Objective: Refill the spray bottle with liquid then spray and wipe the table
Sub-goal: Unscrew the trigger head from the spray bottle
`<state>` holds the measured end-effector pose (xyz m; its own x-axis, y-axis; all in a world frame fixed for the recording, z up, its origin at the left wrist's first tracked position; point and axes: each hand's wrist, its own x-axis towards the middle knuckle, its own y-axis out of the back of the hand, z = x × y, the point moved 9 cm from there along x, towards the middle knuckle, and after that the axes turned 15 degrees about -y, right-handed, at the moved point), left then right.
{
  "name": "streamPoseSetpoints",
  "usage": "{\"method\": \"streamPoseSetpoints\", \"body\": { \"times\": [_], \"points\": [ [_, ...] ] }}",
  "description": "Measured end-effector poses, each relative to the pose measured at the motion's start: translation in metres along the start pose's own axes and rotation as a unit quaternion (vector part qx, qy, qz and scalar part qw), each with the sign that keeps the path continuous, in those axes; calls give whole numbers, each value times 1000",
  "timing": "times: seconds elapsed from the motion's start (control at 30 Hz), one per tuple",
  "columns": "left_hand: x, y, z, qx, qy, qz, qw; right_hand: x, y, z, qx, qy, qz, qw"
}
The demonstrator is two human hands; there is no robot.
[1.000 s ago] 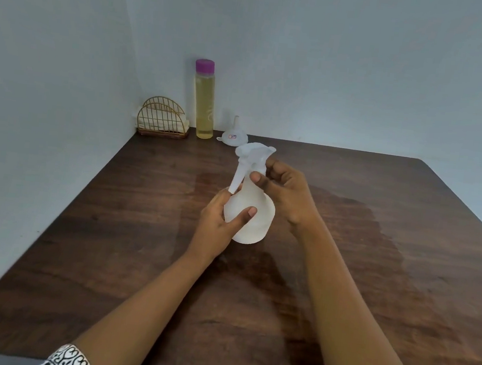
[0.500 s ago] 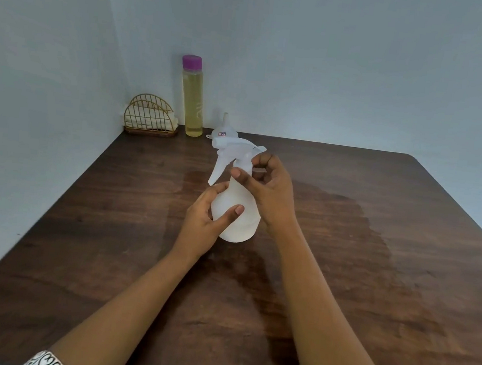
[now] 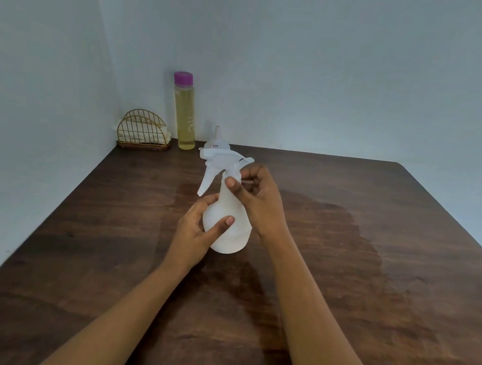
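Observation:
A white translucent spray bottle stands upright near the middle of the dark wooden table. My left hand wraps around its round body. My right hand pinches the neck just under the white trigger head, whose lever hangs down on the left. A tall bottle of yellow liquid with a purple cap stands at the back by the wall. A small white funnel sits upside down behind the sprayer head, partly hidden by it.
A gold wire holder with folded white cloths sits in the back left corner. A darker damp patch spreads over the table's middle and right. Walls close off the left and back.
The trigger head has turned a little under my right hand's fingers. The bottle and my left hand stay in place; the view has shifted slightly.

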<state>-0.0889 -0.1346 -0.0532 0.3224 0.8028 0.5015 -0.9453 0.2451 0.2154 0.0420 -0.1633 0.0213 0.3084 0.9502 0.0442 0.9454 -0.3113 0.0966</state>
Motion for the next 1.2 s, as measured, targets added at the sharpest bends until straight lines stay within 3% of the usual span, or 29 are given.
{"method": "streamPoseSetpoints", "body": {
  "times": [0.23, 0.5, 0.6, 0.73, 0.8, 0.97, 1.03, 1.1, 1.2],
  "points": [
    [0, 0, 0, -4, -1, -2, 1000, -4, -10, 6, -6, -24, -125, 992],
    [0, 0, 0, -1, 2, -6, 1000, -9, 3, -5, -57, 4, 79, 995],
    [1, 0, -1, 0, 0, -13, 1000, -9, 2, -4, -47, 5, 55, 997],
    [2, 0, 4, 5, -3, -14, 1000, -9, -7, 4, -5, -26, -95, 995],
    [2, -1, 4, 4, -3, -13, 1000, -10, -10, 4, 11, -39, -125, 991],
    [1, 0, -1, 6, 3, -12, 1000, -10, 0, -10, -38, -7, 64, 997],
    [1, 0, -2, -2, 2, -12, 1000, -12, -1, -12, -57, 15, 97, 994],
    [1, 0, -2, -5, 4, -13, 1000, -11, -3, -11, -67, 16, 83, 994],
    [2, 0, -1, -2, 4, -14, 1000, -6, -12, 0, -73, -28, -16, 997]
  ]
}}
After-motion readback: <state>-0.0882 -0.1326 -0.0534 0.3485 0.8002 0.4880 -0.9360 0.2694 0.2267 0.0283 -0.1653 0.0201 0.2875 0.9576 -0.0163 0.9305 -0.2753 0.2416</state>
